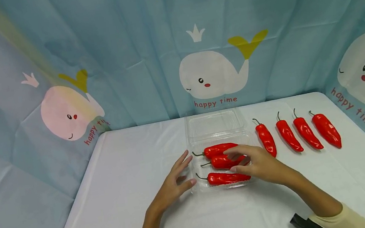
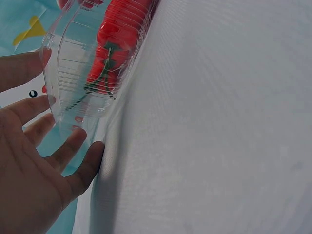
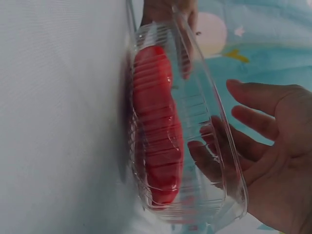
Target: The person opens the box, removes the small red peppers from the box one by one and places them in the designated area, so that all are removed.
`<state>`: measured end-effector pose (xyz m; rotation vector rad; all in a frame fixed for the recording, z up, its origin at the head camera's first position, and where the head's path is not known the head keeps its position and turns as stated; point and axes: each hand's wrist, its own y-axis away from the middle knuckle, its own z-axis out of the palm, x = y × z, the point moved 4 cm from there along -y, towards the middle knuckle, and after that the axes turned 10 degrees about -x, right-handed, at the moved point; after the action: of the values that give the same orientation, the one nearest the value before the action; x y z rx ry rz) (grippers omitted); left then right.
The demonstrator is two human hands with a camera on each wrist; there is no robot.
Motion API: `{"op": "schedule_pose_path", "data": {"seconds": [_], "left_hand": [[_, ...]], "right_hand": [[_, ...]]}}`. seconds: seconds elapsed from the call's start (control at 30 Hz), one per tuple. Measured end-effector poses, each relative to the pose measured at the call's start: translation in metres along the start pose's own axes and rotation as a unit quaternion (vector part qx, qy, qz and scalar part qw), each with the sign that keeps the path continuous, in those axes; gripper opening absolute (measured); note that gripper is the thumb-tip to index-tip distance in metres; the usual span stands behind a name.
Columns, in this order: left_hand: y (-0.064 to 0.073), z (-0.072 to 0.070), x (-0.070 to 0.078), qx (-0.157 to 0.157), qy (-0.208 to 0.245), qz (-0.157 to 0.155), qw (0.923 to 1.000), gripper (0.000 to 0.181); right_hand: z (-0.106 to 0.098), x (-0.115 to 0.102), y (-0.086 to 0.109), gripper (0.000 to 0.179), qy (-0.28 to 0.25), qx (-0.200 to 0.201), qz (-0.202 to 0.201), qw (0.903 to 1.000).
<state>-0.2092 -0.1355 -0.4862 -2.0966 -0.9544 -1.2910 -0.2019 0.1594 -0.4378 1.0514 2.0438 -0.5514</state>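
Right hand (image 1: 261,162) is hanging over the right ends of three red chili peppers (image 1: 224,178) in an open clear plastic clamshell (image 1: 221,187), thumb standing well off from the bent fingers, and as far as I can tell it's holding nothing. Can't say for sure whether the fingertips are brushing the middle pepper, it's partly hidden. Left hand (image 1: 173,183) is waiting at the box's left edge, fingers spread and empty, tips right by the rim, maybe touching. Those three peppers are lying side by side, long axes running left to right, stems pointing left, and the clear lid (image 1: 215,123) is lying folded back on the far side

OK so the bit that matters imo: four more chilies are lying on the white tablecloth (image 1: 134,167) to the right, stems pointing away from the person, tips toward them. The leftmost loose chili (image 1: 266,139) is sitting just beyond the right hand, so that hand is clearly nearer and the left is way across the box. Its long axis is running roughly crosswise to the boxed ones, so I'm guessing matching that row would be taking about a quarter turn
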Motion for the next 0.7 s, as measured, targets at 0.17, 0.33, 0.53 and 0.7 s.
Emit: {"op": "schedule_pose_path", "data": {"seconds": [0.17, 0.33, 0.53, 0.7], "left_hand": [[0.0, 0.0, 0.0, 0.0, 0.002, 0.0, 1.0, 0.074], [0.0, 0.0, -0.001, 0.001, 0.003, -0.003, 1.0, 0.073], [0.0, 0.001, 0.001, 0.0, 0.003, 0.002, 1.0, 0.074], [0.0, 0.001, 0.002, -0.001, 0.007, -0.008, 0.9999, 0.074]], "right_hand": [[0.006, 0.001, -0.002, 0.052, -0.001, -0.021, 0.003, 0.9998], [0.012, 0.004, -0.004, 0.05, -0.003, -0.041, 0.009, 0.9991], [0.016, 0.006, -0.007, 0.049, -0.003, -0.055, 0.023, 0.9982], [0.019, 0.008, -0.009, 0.049, -0.002, -0.059, 0.032, 0.9978]]}}
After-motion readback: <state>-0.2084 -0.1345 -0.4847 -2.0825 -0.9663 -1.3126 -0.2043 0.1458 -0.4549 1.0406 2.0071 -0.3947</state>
